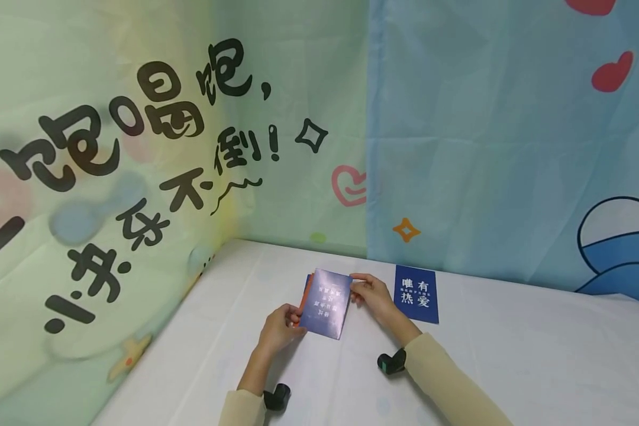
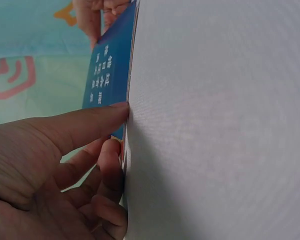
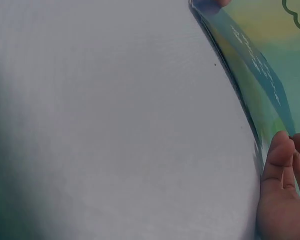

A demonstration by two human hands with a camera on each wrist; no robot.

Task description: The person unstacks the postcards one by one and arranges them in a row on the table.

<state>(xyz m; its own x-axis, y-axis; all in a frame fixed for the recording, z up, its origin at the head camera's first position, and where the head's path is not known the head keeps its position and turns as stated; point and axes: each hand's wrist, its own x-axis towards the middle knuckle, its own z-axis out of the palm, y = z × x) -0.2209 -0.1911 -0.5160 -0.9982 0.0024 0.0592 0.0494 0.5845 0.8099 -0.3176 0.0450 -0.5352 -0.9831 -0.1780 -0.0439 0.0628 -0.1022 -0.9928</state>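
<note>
A blue card with white lettering lies over a small stack in the head view. An orange card peeks out along the stack's left side, with a bit of blue beside it. My right hand pinches the top card at its far right corner; the right wrist view shows that card tilted up off the ones beneath. At the near left corner, my left hand grips the stack, thumb at the near edge and fingers curled along the side.
Another blue card with large white characters lies flat to the right, behind my right wrist. A white cloth covers the table. Printed fabric walls stand at the left and back. Each wrist carries a small black camera.
</note>
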